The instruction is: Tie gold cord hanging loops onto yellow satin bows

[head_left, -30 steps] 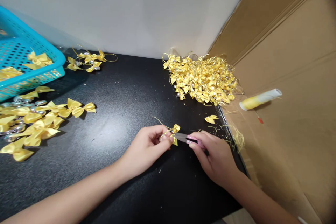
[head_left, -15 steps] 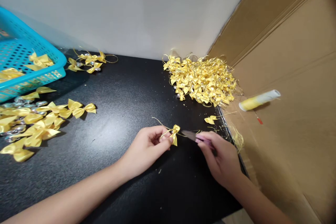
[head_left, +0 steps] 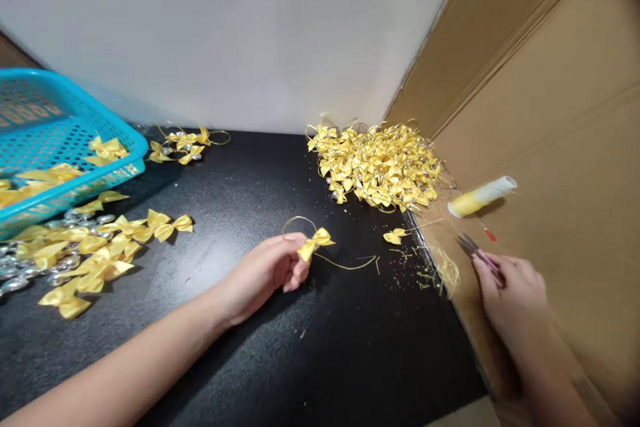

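Bow pinched in left hand fingertips, lifted just above black table, gold cord tail trailing loose. Snips now pulled well away, gripped in closed right hand over cardboard. Trimming judged done; finished pile lies beyond.

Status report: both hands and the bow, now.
Left hand pinching yellow bow above black table. Right hand gripping snips over cardboard, apart from bow. Nothing between them.
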Motion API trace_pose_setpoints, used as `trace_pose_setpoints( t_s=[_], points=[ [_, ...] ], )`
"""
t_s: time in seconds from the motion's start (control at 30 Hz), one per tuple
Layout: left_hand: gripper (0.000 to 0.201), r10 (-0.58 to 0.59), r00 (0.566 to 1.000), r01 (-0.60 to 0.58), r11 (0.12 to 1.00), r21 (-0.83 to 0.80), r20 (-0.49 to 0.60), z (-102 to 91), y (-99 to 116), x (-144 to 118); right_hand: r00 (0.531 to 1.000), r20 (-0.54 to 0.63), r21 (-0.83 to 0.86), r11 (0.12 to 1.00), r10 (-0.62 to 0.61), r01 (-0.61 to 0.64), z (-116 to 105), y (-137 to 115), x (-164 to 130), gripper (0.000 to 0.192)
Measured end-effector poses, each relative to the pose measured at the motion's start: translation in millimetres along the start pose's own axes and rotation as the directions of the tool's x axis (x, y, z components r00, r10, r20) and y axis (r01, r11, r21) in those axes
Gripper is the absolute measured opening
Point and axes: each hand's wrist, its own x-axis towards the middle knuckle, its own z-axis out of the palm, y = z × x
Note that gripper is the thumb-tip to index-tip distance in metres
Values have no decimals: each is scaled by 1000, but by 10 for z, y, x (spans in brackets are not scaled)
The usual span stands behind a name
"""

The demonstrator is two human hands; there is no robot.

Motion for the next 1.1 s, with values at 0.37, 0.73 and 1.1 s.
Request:
trace_pose_setpoints(
  t_s=[0.37,0.73,1.1],
  points=[
    [17,560,766,-525,263,809,315,-67,561,241,993,-75,60,995,87,-82,121,9,-106,42],
    [24,547,825,-403,395,826,142,30,680,992,989,37,98,985,140,-143,214,23,-156,42],
    [29,565,732,-167,691,703,-381,-497,964,1502,981,-41,183,967,189,-179,332,184,-202,38]
  ],
)
